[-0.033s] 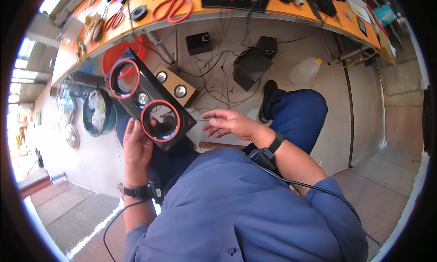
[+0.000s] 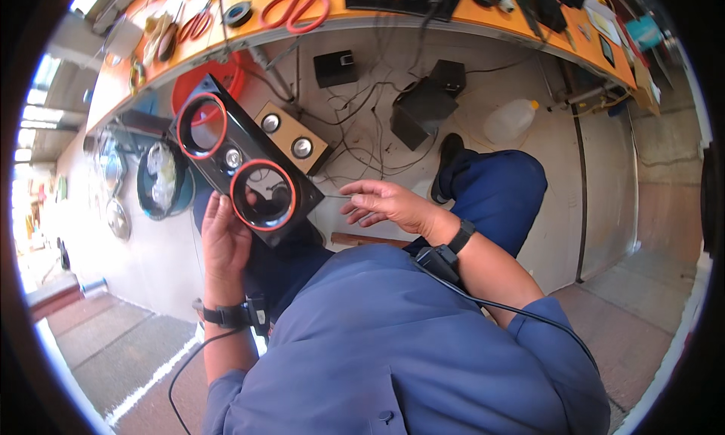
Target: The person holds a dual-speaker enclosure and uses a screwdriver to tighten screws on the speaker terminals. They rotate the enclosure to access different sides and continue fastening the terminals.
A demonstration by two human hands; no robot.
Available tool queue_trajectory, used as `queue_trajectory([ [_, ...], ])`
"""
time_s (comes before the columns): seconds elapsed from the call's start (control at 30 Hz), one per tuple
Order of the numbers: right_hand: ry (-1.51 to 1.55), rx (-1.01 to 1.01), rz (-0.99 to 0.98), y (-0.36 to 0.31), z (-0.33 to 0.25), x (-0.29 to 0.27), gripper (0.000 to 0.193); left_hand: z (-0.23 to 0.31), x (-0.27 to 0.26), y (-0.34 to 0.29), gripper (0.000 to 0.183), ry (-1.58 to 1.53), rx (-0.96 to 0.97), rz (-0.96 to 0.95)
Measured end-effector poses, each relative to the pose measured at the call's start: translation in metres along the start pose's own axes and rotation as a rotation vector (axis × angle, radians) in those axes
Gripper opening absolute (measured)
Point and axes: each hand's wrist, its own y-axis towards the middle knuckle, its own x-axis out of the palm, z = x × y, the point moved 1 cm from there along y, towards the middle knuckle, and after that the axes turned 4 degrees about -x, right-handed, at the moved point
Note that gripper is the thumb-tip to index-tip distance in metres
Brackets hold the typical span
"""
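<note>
My left hand [image 2: 226,239] grips a glossy black speaker front panel [image 2: 257,142] by its lower left edge; some fingers show through the lower opening. The panel is held tilted over my left leg. It has two large round openings ringed in orange-red, with a small silver tweeter [image 2: 232,158] between them. Through the openings I can see what lies behind. Just right of the panel's lower corner, my right hand [image 2: 393,208] hovers with its fingers stretched out and apart, holding nothing.
Under the orange workbench [image 2: 219,38] lie a wood-coloured speaker box [image 2: 291,137], black boxes [image 2: 423,114], tangled cables and a plastic jug [image 2: 510,120]. A red basin [image 2: 189,84] and a bucket with a plastic bag [image 2: 162,182] stand left. Red-handled scissors [image 2: 294,13] and tape [image 2: 238,13] lie on the bench.
The whole view has shifted slightly. My left hand still holds the speaker panel, and my right hand stays open beside it.
</note>
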Motion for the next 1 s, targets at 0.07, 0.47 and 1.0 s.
queue_trajectory([
  [0.07,-0.044,0.069,0.054,-0.024,0.002,-0.013,0.059,-0.011,0.012,-0.012,0.031,-0.046,0.010,0.026],
  [0.47,-0.348,0.235,0.117,0.068,0.018,-0.029,0.066,0.055,-0.042,0.015,0.037,-0.208,0.308,0.115],
  [1.0,-0.992,0.252,0.510,0.110,0.035,-0.135,0.075,0.056,-0.079,0.040,0.040,-0.360,0.284,0.208],
])
